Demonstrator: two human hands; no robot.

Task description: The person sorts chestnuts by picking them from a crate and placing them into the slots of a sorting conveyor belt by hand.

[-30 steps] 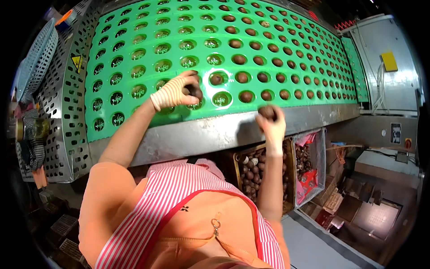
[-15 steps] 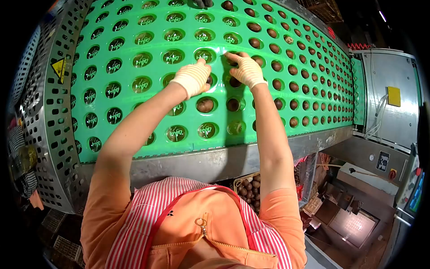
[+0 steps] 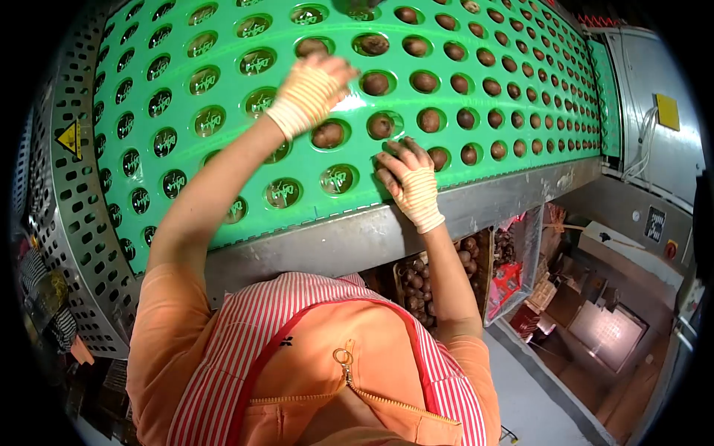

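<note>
A green plastic sheet point(image 3: 230, 167) with rows of oval pockets lies before me. Brown eggs point(image 3: 429, 120) sit in the pockets on the right, while many pockets on the left show only raised lettering. My left hand point(image 3: 311, 88), in a striped wrist covering, is blurred over the middle rows. An egg point(image 3: 312, 47) sits just beyond its fingers, and another egg point(image 3: 327, 134) lies in a pocket nearer me. At the near row, my right hand point(image 3: 407, 181) rests with bent fingers closed over a pocket. Whatever lies under those fingers is hidden.
A metal rail point(image 3: 327, 236) runs along the sheet's near edge. Below it stands a crate of eggs point(image 3: 416, 286). A perforated metal guard point(image 3: 74, 215) flanks the left, and a grey machine cabinet point(image 3: 654, 97) stands right. Another person's dark-gloved hand point(image 3: 361, 6) shows at the top.
My right hand has come down from the middle rows to the near edge. My left hand has moved away from me. The view has shifted, and more middle pockets hold eggs.
</note>
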